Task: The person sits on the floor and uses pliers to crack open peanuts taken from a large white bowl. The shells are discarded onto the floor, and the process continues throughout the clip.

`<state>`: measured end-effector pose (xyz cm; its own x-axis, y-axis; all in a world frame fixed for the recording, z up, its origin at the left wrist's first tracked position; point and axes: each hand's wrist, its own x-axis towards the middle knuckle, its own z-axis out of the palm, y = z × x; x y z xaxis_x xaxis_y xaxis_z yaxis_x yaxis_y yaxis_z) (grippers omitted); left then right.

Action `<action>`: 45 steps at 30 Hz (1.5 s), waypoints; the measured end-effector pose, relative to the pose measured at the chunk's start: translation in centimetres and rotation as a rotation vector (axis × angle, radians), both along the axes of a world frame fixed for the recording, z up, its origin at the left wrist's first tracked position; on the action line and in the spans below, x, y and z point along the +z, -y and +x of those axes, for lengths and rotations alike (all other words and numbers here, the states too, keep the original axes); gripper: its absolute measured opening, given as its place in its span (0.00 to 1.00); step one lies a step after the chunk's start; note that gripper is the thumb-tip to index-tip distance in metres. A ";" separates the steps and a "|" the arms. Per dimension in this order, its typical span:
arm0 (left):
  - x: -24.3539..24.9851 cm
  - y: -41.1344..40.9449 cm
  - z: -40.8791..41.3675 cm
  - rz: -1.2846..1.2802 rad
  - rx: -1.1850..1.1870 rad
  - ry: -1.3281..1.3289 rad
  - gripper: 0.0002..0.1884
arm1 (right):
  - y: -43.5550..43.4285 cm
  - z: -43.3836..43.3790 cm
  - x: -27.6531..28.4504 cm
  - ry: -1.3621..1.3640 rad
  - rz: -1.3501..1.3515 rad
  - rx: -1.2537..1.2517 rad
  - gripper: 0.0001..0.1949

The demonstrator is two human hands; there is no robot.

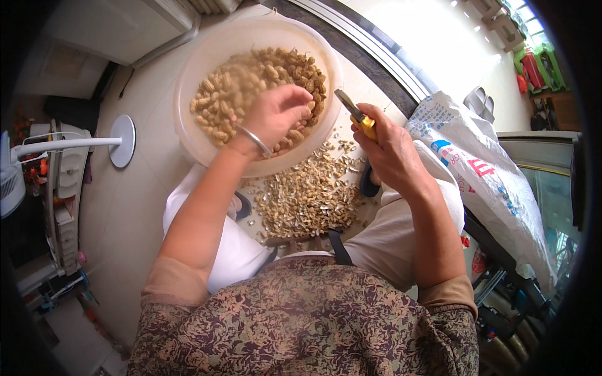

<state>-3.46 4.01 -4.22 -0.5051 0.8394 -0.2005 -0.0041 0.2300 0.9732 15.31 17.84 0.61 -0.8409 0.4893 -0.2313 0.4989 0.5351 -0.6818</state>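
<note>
Unshelled peanuts (235, 89) lie in a large round pale plastic tub (188, 141) in front of me. My left hand (277, 117), with a metal bangle at the wrist, is over the near right part of the tub. Its fingers are curled and blurred, and whether a peanut is between them cannot be told. My right hand (385, 141) is closed around the yellow handle of pliers (350, 105), just right of the tub's rim, with their metal jaws pointing up and left. Broken peanut shells (305, 197) are heaped on the floor between my legs.
At the right lies a white woven plastic sack (489, 164) with printing, near a pair of grey slippers (479, 104). A white fan with a round base (123, 141) stands at the left. A door track (376, 42) runs beyond the tub.
</note>
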 end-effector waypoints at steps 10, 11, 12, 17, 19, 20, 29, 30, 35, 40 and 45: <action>2.7 1.4 1.2 0.176 -0.037 0.320 0.14 | 1.2 -0.3 -0.9 -0.084 0.040 0.136 0.23; 2.5 1.4 1.3 0.178 -0.049 0.302 0.14 | 1.3 -0.4 -0.9 -0.082 0.045 0.143 0.23; 2.5 1.4 1.3 0.180 -0.062 0.284 0.14 | 1.3 -0.4 -0.9 -0.080 0.051 0.143 0.22; 2.8 1.6 1.5 0.183 -0.064 0.217 0.13 | 1.5 -0.4 -0.6 0.001 0.092 0.148 0.21; 2.7 1.6 1.5 0.175 -0.070 0.154 0.13 | 1.5 -0.4 -0.4 0.024 0.126 0.171 0.21; 2.5 1.6 1.4 0.152 -0.068 0.155 0.14 | 1.6 -0.4 -0.3 0.036 0.143 0.183 0.20; 3.1 1.6 1.3 0.082 -0.028 0.243 0.15 | 0.9 -0.1 -1.0 -0.041 0.142 0.205 0.21; 3.1 1.6 1.3 0.074 -0.029 0.245 0.15 | 0.9 0.0 -1.0 -0.032 0.145 0.204 0.21; 3.1 1.6 1.5 0.092 -0.049 0.205 0.14 | 1.2 -0.1 -0.5 0.012 0.175 0.203 0.21; 3.0 1.6 1.6 0.080 -0.040 0.156 0.14 | 1.2 -0.2 -0.9 -0.001 0.176 0.223 0.20; 3.5 1.6 1.8 0.065 -0.013 0.159 0.14 | 1.5 -0.2 -0.8 0.000 0.143 0.190 0.16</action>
<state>-1.63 2.40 -0.68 -0.4602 0.8595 -0.2222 -0.1569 0.1676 0.9733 15.08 16.36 -0.14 -0.9211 0.3496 -0.1713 0.3799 0.7105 -0.5924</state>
